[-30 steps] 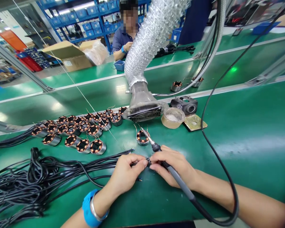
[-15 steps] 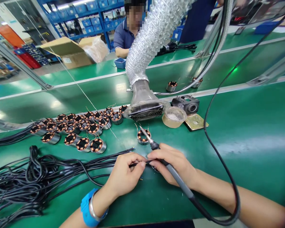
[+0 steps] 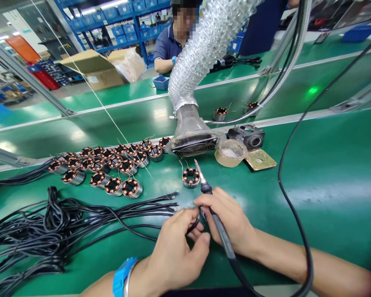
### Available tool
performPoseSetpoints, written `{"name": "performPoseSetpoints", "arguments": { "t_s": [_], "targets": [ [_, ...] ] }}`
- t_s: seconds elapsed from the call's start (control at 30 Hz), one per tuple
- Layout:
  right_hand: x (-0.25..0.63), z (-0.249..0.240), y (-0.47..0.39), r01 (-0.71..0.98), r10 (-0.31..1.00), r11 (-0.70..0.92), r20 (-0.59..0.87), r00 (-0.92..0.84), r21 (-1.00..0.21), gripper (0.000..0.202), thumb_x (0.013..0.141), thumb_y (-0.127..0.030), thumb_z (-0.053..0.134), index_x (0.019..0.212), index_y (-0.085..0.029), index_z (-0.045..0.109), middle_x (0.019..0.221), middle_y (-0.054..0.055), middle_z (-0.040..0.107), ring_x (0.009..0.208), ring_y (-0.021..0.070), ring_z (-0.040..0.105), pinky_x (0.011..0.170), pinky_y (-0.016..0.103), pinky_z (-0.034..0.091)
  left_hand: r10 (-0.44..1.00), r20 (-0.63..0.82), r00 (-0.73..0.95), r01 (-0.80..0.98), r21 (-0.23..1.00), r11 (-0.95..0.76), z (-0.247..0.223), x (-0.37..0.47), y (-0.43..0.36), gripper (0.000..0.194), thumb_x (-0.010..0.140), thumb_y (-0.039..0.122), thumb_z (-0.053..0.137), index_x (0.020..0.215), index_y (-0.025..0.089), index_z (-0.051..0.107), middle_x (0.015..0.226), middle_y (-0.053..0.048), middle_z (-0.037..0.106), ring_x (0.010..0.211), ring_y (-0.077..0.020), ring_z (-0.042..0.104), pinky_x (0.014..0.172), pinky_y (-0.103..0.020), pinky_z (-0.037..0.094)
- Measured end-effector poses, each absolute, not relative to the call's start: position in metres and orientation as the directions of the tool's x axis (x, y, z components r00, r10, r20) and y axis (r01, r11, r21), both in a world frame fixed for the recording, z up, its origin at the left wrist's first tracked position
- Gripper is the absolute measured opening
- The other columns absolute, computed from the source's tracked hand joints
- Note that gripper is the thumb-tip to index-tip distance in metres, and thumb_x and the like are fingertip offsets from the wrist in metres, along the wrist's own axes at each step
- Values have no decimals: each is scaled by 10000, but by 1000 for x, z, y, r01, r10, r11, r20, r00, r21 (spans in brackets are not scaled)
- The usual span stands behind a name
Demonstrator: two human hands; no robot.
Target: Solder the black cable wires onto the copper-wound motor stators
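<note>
My right hand [image 3: 233, 222] is wrapped round a soldering iron [image 3: 221, 233], its metal tip pointing up and away. Just left of that tip, a copper-wound motor stator [image 3: 191, 178] stands on the bench with thin wire ends sticking up. My left hand [image 3: 181, 247], wearing a blue wristband [image 3: 123, 276], is curled round a short visible piece of black cable [image 3: 193, 226], close to my right fingertips. The far part of this cable is hidden by the hand. A small shiny edge shows between the hands, too covered to name. Black cables [image 3: 142, 212] with bared ends lie left of my hands.
Several stators [image 3: 113, 185] stand in rows at the back left. A fume extractor hood [image 3: 193, 136] hangs over the bench. Beside it are a round tub [image 3: 231, 153], a black iron stand [image 3: 250, 138] and a yellowish square pad [image 3: 261, 160]. Across the bench sits a person [image 3: 165, 49].
My left hand has moved right and nearer to me, turning with the cable. The iron's tip has shifted from over the stator to its right side. The view has swung slightly.
</note>
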State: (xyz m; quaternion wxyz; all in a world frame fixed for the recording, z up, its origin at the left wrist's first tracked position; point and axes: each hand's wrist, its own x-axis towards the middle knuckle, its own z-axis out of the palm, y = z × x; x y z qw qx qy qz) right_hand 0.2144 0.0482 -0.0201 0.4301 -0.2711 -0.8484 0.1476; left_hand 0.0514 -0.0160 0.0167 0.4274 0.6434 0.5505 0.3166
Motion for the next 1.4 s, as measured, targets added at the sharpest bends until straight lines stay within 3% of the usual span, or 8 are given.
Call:
{"name": "performPoseSetpoints", "arguments": {
  "t_s": [0.2, 0.43, 0.6, 0.77, 0.9, 1.03, 1.23, 1.4],
  "targets": [
    [233, -21, 51, 346, 580, 814, 660, -478, -466, 271, 856, -130, 588, 1119, -175, 541, 957, 106, 678, 852, 224, 628, 718, 371, 537, 954, -201, 223, 375, 921, 106, 22, 17, 17, 322, 793, 83, 493, 1038, 153, 689, 914, -84, 743, 819, -183, 714, 749, -281, 564],
    [258, -19, 29, 221, 564, 807, 605, -563, -547, 321, 822, -155, 612, 1127, -176, 514, 915, 83, 710, 1060, 239, 676, 833, 317, 583, 910, -402, 100, 508, 807, 301, 10, 11, 86, 484, 934, 265, 408, 1399, 152, 474, 520, 37, 603, 408, -121, 569, 430, -198, 445],
    [268, -29, 48, 394, 687, 726, 627, -367, -564, 408, 792, -214, 714, 1133, -208, 489, 1218, 157, 649, 1067, 264, 681, 901, 380, 580, 894, -390, 222, 593, 782, 194, 9, 21, 68, 384, 954, 353, 359, 1151, 193, 647, 518, 48, 567, 407, -114, 509, 452, -210, 396],
    [268, -53, 64, 356, 712, 684, 479, -514, -636, 536, 776, -294, 745, 1217, -219, 449, 1273, 156, 608, 1201, 272, 607, 967, 398, 552, 942, -266, 203, 641, 763, 77, 12, 27, 62, 328, 937, 326, 391, 1077, 174, 645, 597, 32, 566, 544, -134, 515, 532, -223, 371],
    [270, -63, 60, 312, 702, 685, 483, -523, -658, 578, 770, -295, 760, 1240, -216, 433, 1277, 161, 594, 1221, 265, 593, 980, 385, 546, 900, -206, 383, 625, 775, -89, 12, 31, 68, 263, 913, 338, 473, 1008, 194, 672, 678, 31, 580, 603, -120, 472, 562, -221, 324],
    [271, -63, 58, 277, 694, 687, 493, -525, -672, 596, 765, -286, 764, 1250, -205, 427, 1279, 171, 587, 1193, 255, 614, 963, 356, 557, 870, -295, 394, 571, 821, 20, 11, 35, 71, 221, 839, 366, 567, 764, 162, 609, 579, 59, 456, 540, -94, 370, 518, -216, 268],
    [267, -60, 62, 247, 673, 706, 522, -524, -664, 576, 775, -268, 749, 1243, -199, 421, 1241, 162, 613, 1207, 242, 601, 993, 356, 538, 798, -485, 359, 155, 874, 461, 11, 51, 73, 311, 767, 486, 599, 757, 182, 533, 457, 130, 229, 411, -64, 119, 423, -221, 100],
    [268, -59, 60, 279, 692, 691, 500, -521, -667, 577, 776, -288, 744, 1249, -200, 426, 1238, 151, 615, 1176, 236, 618, 984, 361, 545, 843, -416, 341, 408, 873, 266, 16, 41, 60, 428, 768, 575, 644, 728, 155, 573, 502, 97, 313, 463, -61, 199, 450, -217, 127]
  ]
}}
